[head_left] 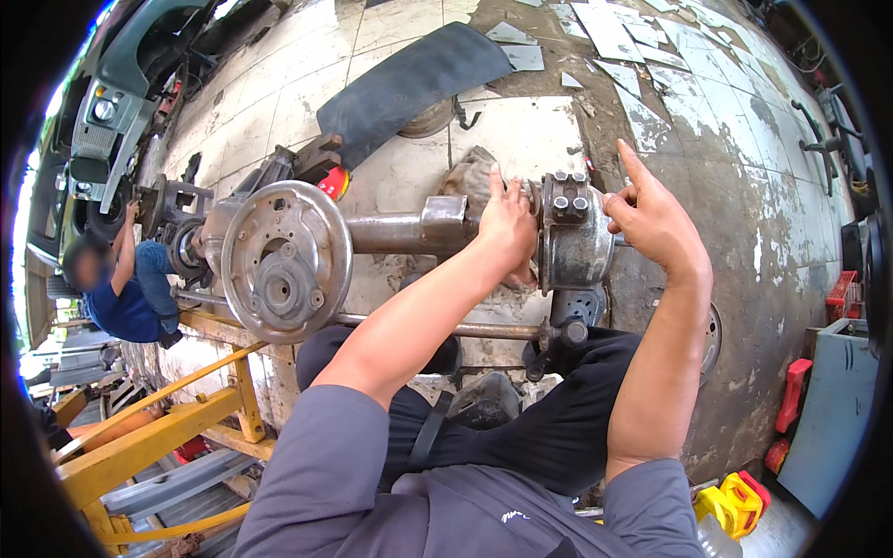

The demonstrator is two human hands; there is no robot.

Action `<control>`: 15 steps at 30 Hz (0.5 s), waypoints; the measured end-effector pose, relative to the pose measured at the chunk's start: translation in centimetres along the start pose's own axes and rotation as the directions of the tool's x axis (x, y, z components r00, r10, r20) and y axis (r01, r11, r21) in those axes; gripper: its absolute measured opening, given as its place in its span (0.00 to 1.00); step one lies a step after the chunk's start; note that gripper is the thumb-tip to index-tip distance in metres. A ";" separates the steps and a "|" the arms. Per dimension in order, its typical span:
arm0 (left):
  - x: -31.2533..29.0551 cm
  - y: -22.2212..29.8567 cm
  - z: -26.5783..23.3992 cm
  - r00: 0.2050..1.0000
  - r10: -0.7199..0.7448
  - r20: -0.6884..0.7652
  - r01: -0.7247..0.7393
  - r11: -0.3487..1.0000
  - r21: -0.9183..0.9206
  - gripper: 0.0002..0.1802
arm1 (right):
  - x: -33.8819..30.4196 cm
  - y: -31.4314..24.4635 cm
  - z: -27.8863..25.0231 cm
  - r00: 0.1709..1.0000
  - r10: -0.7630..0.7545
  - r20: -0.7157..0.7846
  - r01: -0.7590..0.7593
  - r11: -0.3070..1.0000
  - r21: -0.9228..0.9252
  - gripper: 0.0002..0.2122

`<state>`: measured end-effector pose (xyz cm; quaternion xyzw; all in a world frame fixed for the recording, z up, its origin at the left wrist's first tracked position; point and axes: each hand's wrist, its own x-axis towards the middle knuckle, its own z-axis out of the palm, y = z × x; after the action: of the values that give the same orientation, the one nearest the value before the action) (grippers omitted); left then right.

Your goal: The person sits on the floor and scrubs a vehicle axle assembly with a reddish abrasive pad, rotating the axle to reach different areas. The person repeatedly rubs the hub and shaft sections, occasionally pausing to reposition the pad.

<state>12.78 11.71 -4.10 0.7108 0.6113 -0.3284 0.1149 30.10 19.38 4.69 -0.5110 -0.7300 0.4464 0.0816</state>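
A rusty metal axle assembly lies crosswise in front of me. Its axle tube (395,232) runs from a round brake backing plate (286,263) on the left to a steering knuckle housing (575,246) with several bolts on top. My left hand (510,223) lies over the tube's end beside the housing, fingers stretched out and apart. At the housing's right edge is my right hand (657,221); its index finger points away while the other fingers curl in. Whatever those curled fingers hold, if anything, is hidden. A tie rod (484,330) runs below the tube.
Beyond the axle, a dark curved panel (409,88) lies on cracked tiles near broken tile pieces (609,33). A yellow frame (200,414) stands at lower left. Another person (126,288) crouches at far left by the axle's other end. A grey metal cabinet (828,418) stands right.
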 end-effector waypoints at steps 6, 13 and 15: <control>-3.4 1.1 0.3 0.997 0.038 -0.071 -0.040 0.999 -0.021 0.64 | 0.4 0.1 -0.2 0.999 -0.035 -0.023 0.034 0.998 -0.061 0.35; 2.9 0.8 3.0 0.999 -0.011 -0.049 0.006 0.994 -0.108 0.49 | 0.4 0.5 0.1 0.999 -0.037 0.003 0.037 0.999 -0.009 0.36; -1.6 1.2 2.9 0.983 -0.010 -0.186 -0.011 0.994 -0.110 0.49 | 0.3 0.3 -0.1 1.000 -0.031 -0.006 0.030 0.999 -0.026 0.36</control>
<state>12.94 8.58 -5.60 0.7310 0.6365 -0.2261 0.0966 30.25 19.77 4.42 -0.5022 -0.7431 0.4341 0.0841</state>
